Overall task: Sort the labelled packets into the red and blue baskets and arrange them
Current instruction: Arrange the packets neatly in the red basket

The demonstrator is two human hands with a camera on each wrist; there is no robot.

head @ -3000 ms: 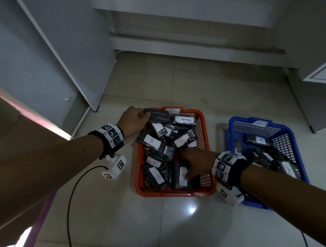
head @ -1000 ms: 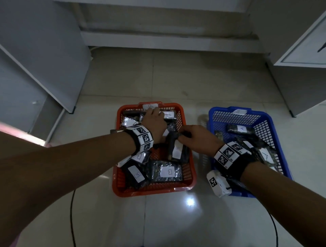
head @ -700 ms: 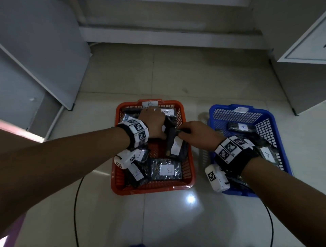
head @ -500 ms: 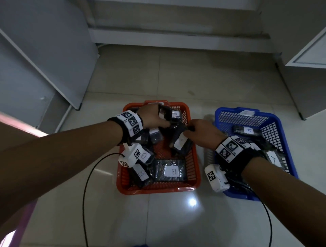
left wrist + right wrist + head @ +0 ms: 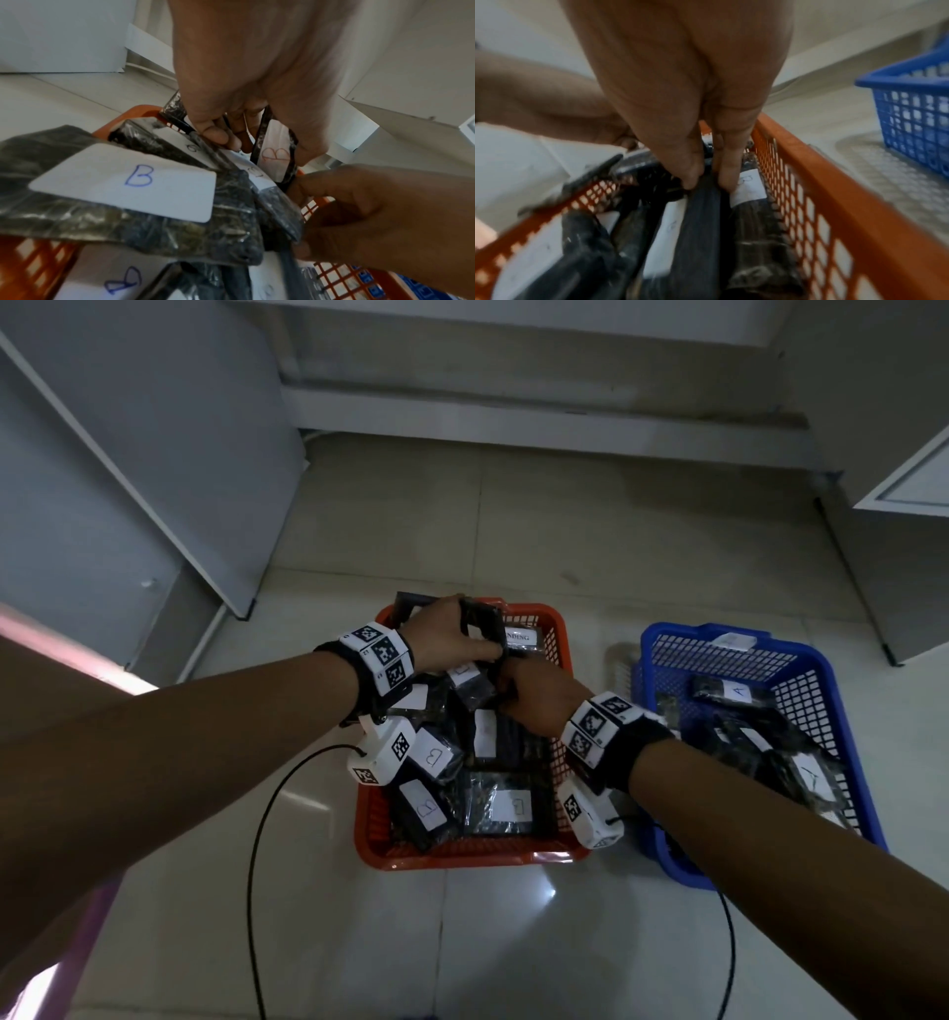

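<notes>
The red basket (image 5: 464, 857) is packed with dark packets bearing white B labels (image 5: 513, 806). At its far end my left hand (image 5: 477, 639) grips a bunch of packets held upright; in the left wrist view the fingers (image 5: 213, 132) curl round them, one with a red B label (image 5: 275, 154). My right hand (image 5: 506, 690) is just beside it, and its thumb and finger (image 5: 725, 178) pinch the top edge of a dark packet (image 5: 700, 219) standing in the basket. The blue basket (image 5: 678, 870) on the right holds packets labelled A (image 5: 737, 693).
Both baskets stand on a pale tiled floor. Grey cabinet panels (image 5: 154, 469) rise at the left and a white cabinet (image 5: 904, 495) at the right. Black cables (image 5: 254, 839) run over the floor from each wrist. A packet with a blue B label (image 5: 138, 178) lies close under the left wrist.
My left hand has drawn a bunch of packets up on end at the far end of the red basket. My right hand has moved further into the basket, close to the left hand.
</notes>
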